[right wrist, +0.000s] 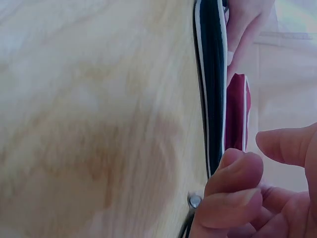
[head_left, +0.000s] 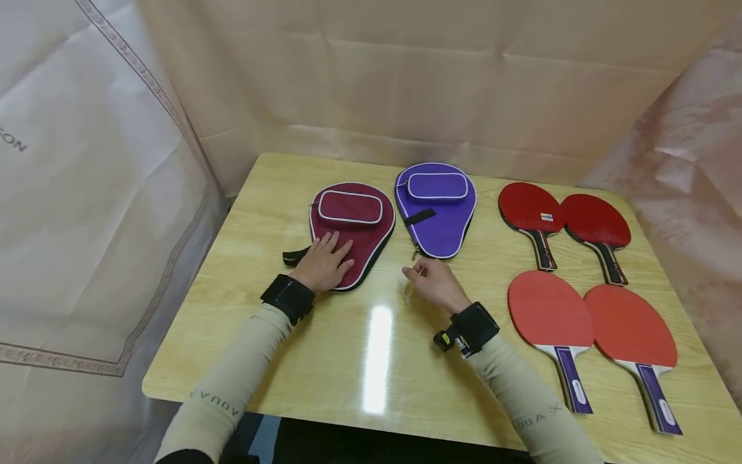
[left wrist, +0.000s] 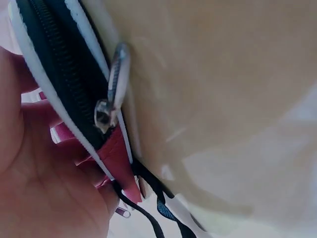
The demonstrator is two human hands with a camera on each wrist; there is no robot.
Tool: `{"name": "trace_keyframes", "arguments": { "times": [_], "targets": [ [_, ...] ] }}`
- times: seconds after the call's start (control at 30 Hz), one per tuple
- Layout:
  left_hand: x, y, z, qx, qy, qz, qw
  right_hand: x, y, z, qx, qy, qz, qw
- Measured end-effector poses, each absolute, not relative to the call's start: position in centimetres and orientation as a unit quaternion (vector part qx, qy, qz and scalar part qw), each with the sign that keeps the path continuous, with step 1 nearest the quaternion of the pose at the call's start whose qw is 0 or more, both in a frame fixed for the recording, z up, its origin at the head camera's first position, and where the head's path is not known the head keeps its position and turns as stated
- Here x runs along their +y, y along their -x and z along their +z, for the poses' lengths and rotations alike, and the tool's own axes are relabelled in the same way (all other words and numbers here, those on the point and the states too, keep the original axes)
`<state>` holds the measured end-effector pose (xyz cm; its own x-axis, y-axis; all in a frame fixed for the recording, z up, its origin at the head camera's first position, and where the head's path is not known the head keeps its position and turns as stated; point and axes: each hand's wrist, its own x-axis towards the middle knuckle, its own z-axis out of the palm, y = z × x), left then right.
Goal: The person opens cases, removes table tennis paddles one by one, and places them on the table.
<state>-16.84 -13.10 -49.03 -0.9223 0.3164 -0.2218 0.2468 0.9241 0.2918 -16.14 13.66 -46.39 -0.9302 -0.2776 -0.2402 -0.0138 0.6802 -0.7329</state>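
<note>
A maroon table tennis bat case with white piping and a small front pocket lies on the table. My left hand rests on its lower left part, fingers spread. In the left wrist view a metal zipper pull sits at the end of the case's black zipper. My right hand is just below the narrow end of a purple bat case. Its fingers are loosely curled, and the thumb stands apart from them in the right wrist view, with nothing visible between.
On the right lie two dark red bats with black handles. Nearer me are two lighter red bats with purple handles. A black strap sticks out left of the maroon case. Cloth hangs behind the table.
</note>
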Motion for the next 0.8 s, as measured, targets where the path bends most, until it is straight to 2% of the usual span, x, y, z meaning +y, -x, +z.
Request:
{"name": "trace_keyframes", "arguments": {
  "times": [0.47,0.8],
  "targets": [
    [-16.9,19.0,-49.1,0.974,-0.110,0.126,0.155,13.9,13.1,-47.0,0.884,0.089,-0.418,0.188],
    [-18.3,19.2,-49.1,0.975,-0.087,0.134,0.153,13.9,12.8,-46.5,0.883,0.100,-0.422,0.180]
  ]
}}
